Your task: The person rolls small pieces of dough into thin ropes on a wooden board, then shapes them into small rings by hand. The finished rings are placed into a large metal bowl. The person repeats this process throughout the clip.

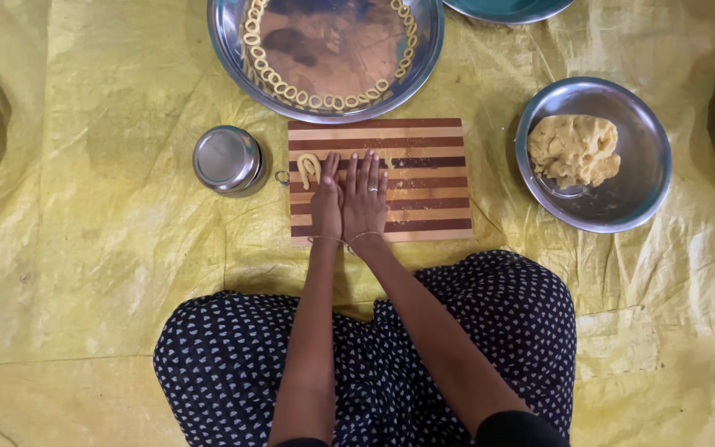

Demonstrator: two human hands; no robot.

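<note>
Dough loop just left of left hand fingertips, right hand alongside, fingers flat, released, board right half bare.

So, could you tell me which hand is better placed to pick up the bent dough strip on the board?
Probably the left hand: its fingertips lie right beside the dough strip, while the right hand rests farther along the board.

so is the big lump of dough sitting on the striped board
No, the dough lump lies in a steel bowl right of the striped board.
</note>
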